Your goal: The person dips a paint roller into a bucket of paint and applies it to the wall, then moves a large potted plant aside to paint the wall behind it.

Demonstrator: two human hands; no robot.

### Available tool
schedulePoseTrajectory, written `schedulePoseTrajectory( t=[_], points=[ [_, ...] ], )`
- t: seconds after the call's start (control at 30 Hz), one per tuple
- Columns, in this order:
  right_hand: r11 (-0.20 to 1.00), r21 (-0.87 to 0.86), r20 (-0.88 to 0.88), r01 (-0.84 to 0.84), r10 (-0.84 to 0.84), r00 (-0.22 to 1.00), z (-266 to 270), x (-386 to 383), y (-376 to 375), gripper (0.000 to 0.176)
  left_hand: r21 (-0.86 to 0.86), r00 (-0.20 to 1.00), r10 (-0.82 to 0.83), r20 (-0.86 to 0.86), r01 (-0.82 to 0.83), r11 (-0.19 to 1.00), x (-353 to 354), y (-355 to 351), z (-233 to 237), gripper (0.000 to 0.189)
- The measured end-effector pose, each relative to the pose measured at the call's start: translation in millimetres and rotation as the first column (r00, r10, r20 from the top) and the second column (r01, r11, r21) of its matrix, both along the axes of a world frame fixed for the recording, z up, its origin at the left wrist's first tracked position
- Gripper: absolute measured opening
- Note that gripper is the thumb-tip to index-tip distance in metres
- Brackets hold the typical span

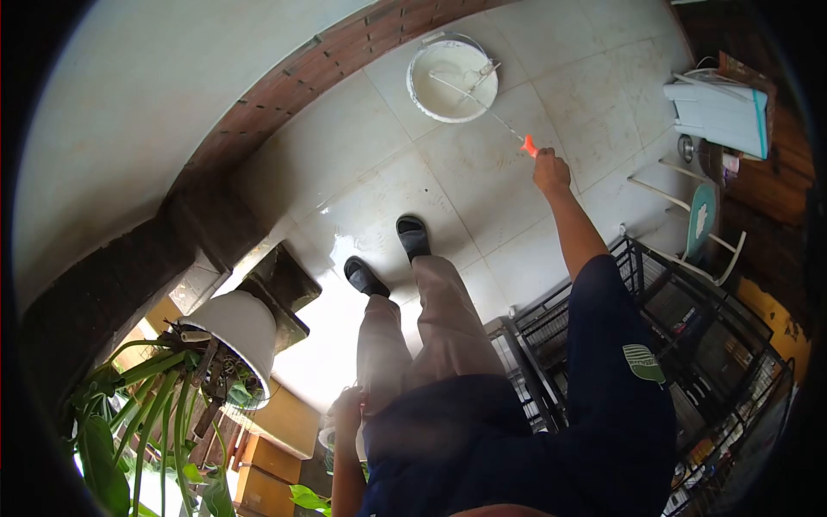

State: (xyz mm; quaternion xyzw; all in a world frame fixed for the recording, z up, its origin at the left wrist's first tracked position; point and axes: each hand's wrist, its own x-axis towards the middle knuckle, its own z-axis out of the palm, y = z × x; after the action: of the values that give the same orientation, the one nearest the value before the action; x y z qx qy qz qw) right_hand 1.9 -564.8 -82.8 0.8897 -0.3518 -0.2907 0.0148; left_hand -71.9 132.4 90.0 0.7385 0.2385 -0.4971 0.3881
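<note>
My right hand (pixel 551 171) is stretched forward, its fingers wrapped round the orange handle of a paint roller (pixel 528 146). The roller's thin metal rod runs from the handle over the rim of a bucket (pixel 414 96). White paint (pixel 448 62) coats the bucket's inside, and the roller's head is hard to make out against it. A stick-like white piece also lies across the bucket's right side. Down by my left thigh hangs my left hand (pixel 347 403), blurred and pale in the light; its fingers do not show clearly.
A brick-trimmed wall (pixel 284 95) curves along the left. A potted plant (pixel 233 336) stands at lower left. To the right are a black wire cage (pixel 663 319), a small chair (pixel 702 220) and a white-blue box (pixel 719 116). Tiled floor (pixel 379 181) lies around my feet.
</note>
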Motion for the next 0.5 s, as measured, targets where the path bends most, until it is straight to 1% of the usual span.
schedulePoseTrajectory(
  t=[0.1, 0.2, 0.3, 0.4, 0.5],
  points=[
    [0.992, 0.002, -0.008, 0.129, -0.129, 0.992, -9.3, 0.7, -2.0, 0.029, 0.008, 1.000, -0.018, 0.003, 0.018, 1.000, 1.6, -2.9, 2.0, 0.032],
    [0.995, 0.033, 0.019, 0.094, -0.095, 0.995, -11.3, 1.0, 7.3, 0.030, 0.027, 0.999, -0.034, 0.000, 0.034, 0.999, 5.6, -5.8, 3.5, 0.032],
    [0.990, 0.040, 0.066, 0.137, -0.140, 0.988, -5.0, -8.3, 15.6, 0.030, 0.058, 0.998, -0.051, -0.031, 0.053, 0.997, 8.2, -8.5, 6.1, 0.032],
    [0.964, 0.119, 0.007, 0.239, -0.242, 0.970, 0.9, -8.4, 19.5, 0.028, 0.046, 0.999, -0.037, -0.025, 0.038, 0.998, 8.1, -6.7, 5.5, 0.032],
    [0.926, 0.229, 0.129, 0.299, -0.333, 0.934, -0.9, -18.0, 32.8, 0.024, 0.032, 0.999, -0.042, 0.033, 0.041, 0.999, 4.1, 0.8, 5.8, 0.032]
  ],
)
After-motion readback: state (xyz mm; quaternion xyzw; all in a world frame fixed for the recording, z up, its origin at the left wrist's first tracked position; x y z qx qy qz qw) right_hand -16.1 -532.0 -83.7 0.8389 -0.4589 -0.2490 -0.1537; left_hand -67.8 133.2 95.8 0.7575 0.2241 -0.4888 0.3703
